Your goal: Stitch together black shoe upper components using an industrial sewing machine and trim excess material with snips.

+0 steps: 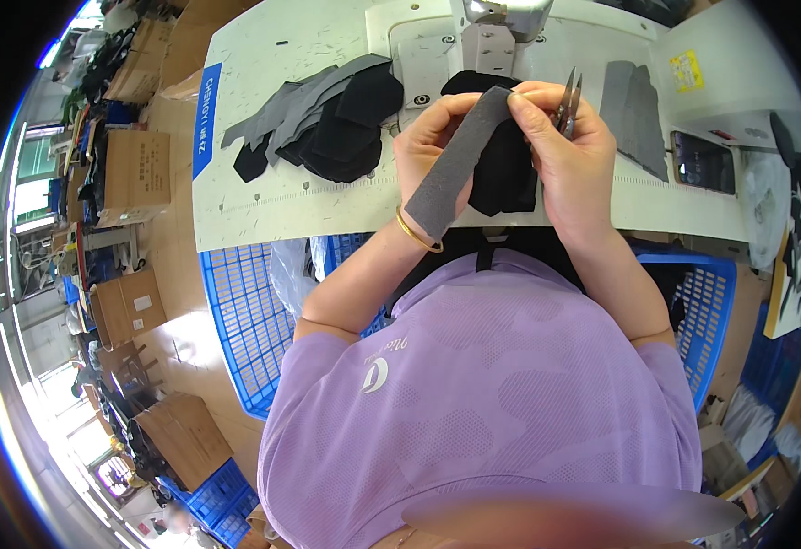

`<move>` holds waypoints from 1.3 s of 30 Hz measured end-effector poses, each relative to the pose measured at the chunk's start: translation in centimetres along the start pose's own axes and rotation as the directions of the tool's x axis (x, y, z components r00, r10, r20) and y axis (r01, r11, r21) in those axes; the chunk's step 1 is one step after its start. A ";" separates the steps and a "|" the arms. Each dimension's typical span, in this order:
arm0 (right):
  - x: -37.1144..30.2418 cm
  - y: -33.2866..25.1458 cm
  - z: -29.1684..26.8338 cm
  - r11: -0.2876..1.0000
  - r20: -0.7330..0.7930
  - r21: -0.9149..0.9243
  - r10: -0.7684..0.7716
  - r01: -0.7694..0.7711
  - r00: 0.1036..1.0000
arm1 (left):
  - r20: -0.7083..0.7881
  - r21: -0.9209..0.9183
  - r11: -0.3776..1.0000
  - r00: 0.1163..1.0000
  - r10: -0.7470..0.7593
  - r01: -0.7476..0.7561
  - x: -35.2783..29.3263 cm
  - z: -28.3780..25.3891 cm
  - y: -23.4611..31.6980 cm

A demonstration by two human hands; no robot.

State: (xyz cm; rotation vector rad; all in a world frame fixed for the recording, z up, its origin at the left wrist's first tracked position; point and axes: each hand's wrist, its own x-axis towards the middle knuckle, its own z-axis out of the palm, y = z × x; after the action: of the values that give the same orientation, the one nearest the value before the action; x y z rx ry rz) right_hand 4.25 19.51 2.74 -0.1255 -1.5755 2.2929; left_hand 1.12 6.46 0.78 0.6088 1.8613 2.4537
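Note:
Both my hands are raised in front of the sewing machine (490, 46), at the near side of its white table. A grey fabric strip (460, 160) slants down from my fingers toward my left wrist. My left hand (430, 142) is closed on the strip's upper part, its fingertips partly hidden behind it. My right hand (570, 151) pinches the strip's top end between thumb and finger. Tucked in that same hand is a pair of thread snips (569, 102), blades pointing up. Black fabric pieces (506, 178) hang or lie just behind and below the strip; which, I cannot tell.
Grey and black cut pieces (332, 119) are heaped at the table's left. On the right lie grey pieces (632, 114) and a phone (703, 162). Blue baskets (249, 320) stand below the table's near edge. Cardboard boxes (135, 174) line the floor at left.

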 end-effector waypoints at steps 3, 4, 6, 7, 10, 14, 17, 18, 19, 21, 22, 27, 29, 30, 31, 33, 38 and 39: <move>0.1 0.4 -0.2 0.998 -0.024 -0.052 -0.031 0.030 0.999 | -0.007 0.104 0.994 1.000 0.020 -0.019 -0.3 0.0 -0.2; 0.2 0.5 -0.3 0.995 -0.040 -0.098 -0.041 0.037 0.998 | 0.012 0.231 0.971 0.998 0.062 -0.063 -0.3 0.1 0.0; 0.4 1.2 -0.4 0.993 -0.046 -0.093 -0.078 0.073 0.996 | 0.062 0.328 0.942 0.997 0.050 -0.068 -0.2 0.7 1.4; 0.5 1.4 -0.4 0.990 -0.051 -0.087 -0.114 0.109 0.992 | 0.110 0.421 0.904 0.993 0.034 -0.077 -0.1 0.9 2.0; 0.5 1.6 -0.3 0.963 -0.063 -0.193 -0.202 0.186 0.977 | 0.176 0.456 0.872 0.979 0.105 -0.175 0.4 0.2 1.1; 0.0 1.6 -0.1 0.925 -0.037 -0.273 -0.283 0.262 0.959 | 0.079 0.300 0.951 0.992 -0.101 0.073 1.1 -0.7 1.7; -0.3 1.7 0.3 0.924 -0.014 -0.281 -0.273 0.258 0.962 | -0.041 0.194 0.963 0.982 -0.185 0.189 1.2 -0.8 1.0; -0.4 1.5 0.4 0.926 -0.010 -0.270 -0.275 0.263 0.961 | -0.068 0.182 0.976 0.992 -0.108 0.119 1.1 -0.5 0.5; -0.4 1.4 0.4 0.929 -0.005 -0.258 -0.277 0.267 0.961 | -0.097 0.171 0.984 0.995 -0.031 0.047 1.1 -0.4 0.2; -0.4 1.1 0.3 0.939 0.003 -0.256 -0.238 0.231 0.971 | -0.102 0.160 0.985 0.993 -0.052 0.068 1.3 -0.6 0.3; -0.4 1.0 0.2 0.947 0.011 -0.255 -0.199 0.196 0.980 | -0.107 0.146 0.985 0.992 -0.073 0.089 1.4 -0.5 0.4; -0.2 1.1 -0.2 0.930 0.030 -0.284 -0.234 0.232 0.972 | -0.176 -0.013 0.952 0.937 -0.302 0.304 0.8 0.7 2.7; -0.2 1.0 -0.3 0.933 0.030 -0.266 -0.242 0.241 0.970 | -0.214 0.067 0.939 0.924 -0.318 0.338 0.8 0.7 2.6; -0.2 0.9 -0.2 0.910 0.057 -0.312 -0.269 0.273 0.962 | -0.198 0.015 0.970 0.952 -0.234 0.241 0.8 0.8 2.3; -0.2 0.7 -0.2 0.883 0.085 -0.357 -0.294 0.305 0.952 | -0.186 -0.039 0.989 0.972 -0.146 0.141 0.8 0.8 2.2; 0.0 0.4 -0.2 0.887 0.088 -0.363 -0.272 0.285 0.958 | -0.210 -0.059 0.987 0.965 -0.159 0.150 0.7 1.1 2.3; -0.2 -0.5 0.0 0.966 0.024 -0.236 -0.105 0.108 0.994 | -0.293 -0.040 0.964 0.919 -0.264 0.264 0.3 1.1 2.4; -0.1 -0.5 0.0 0.956 0.032 -0.265 -0.123 0.127 0.992 | -0.252 -0.063 0.981 0.948 -0.192 0.182 0.5 1.2 2.1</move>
State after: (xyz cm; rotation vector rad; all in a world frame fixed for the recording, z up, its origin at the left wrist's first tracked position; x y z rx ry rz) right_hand 4.50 19.64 3.13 -0.0728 -1.8388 1.9826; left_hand 1.49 7.02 3.16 0.1065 1.8462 2.5351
